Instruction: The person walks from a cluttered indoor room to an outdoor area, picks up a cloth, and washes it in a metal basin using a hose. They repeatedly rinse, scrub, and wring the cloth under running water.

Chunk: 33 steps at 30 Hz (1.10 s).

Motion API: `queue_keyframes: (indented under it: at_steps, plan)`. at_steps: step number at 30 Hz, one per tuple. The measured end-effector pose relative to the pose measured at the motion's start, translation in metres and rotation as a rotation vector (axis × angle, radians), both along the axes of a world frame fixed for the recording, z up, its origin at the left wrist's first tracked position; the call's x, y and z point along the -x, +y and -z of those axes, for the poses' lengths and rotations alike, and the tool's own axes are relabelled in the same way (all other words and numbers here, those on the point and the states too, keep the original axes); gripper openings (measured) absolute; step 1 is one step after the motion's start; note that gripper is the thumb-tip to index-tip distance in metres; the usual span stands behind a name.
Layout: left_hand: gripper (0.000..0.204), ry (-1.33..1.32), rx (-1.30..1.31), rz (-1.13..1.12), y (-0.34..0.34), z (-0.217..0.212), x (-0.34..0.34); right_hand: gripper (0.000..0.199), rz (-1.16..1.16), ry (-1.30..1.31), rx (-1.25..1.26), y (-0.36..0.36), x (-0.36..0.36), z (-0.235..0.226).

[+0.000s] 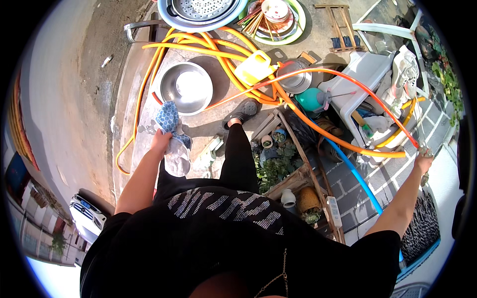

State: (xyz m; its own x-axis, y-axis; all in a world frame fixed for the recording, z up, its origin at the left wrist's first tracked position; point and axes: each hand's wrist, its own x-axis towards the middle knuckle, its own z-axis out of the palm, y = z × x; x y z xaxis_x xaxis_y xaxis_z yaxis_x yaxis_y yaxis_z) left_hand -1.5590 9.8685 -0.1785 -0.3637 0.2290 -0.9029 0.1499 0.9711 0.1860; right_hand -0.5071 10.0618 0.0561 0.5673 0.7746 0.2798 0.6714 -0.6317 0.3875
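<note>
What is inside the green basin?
The green basin holds stacked dishes, with chopsticks lying toward the left side. The stack covers the basin's bottom, so whatever lies beneath cannot be seen.

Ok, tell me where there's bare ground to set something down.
Widest: the mostly bare ground left of the orange hose. Smaller: the concrete below the steel basin, appearing between the left hand and the dark shoe. Crowded: the top, with the blue basin and green basin, and the right, around the pale plastic piece and plants.
</note>
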Motion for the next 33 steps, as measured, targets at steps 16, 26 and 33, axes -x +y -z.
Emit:
queue_keyframes:
  at_steps: [16,26,33]
  plan:
    - [0.042,-0.093,-0.193,-0.015,-0.123,0.137,0.014,0.03,-0.923,1.067,0.448,-0.13,0.791,0.38]
    - [0.037,0.023,-0.387,-0.845,-0.142,0.169,0.062,0.064,-0.905,1.247,0.976,-0.329,1.105,0.622]
    - [0.04,0.016,-0.434,-0.755,-0.169,0.173,0.096,0.034,-0.885,0.862,1.035,-0.325,1.12,0.694]
